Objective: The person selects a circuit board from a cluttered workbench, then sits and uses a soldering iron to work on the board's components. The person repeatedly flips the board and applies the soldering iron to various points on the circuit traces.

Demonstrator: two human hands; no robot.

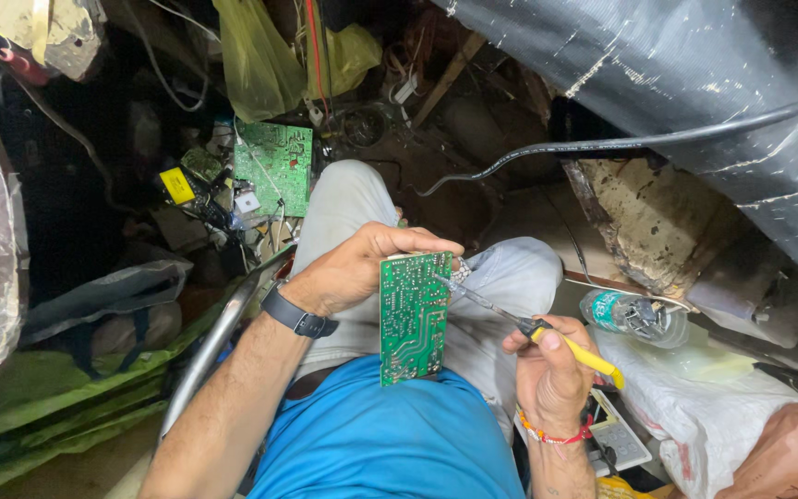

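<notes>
My left hand (357,266) grips a green circuit board (413,319) by its top edge, holding it upright over my lap with the solder side facing me. My right hand (551,370) holds a soldering iron with a yellow handle (576,353). Its metal tip touches the board's upper right edge near my left fingers. A dark watch sits on my left wrist and a beaded red band on my right wrist.
A second green circuit board (274,166) lies on the cluttered floor beyond my knees, among wires and a yellow part (177,185). A plastic bottle (634,314) lies on a white bag at right. A black cable (602,143) crosses above. A metal tube (210,346) runs along my left side.
</notes>
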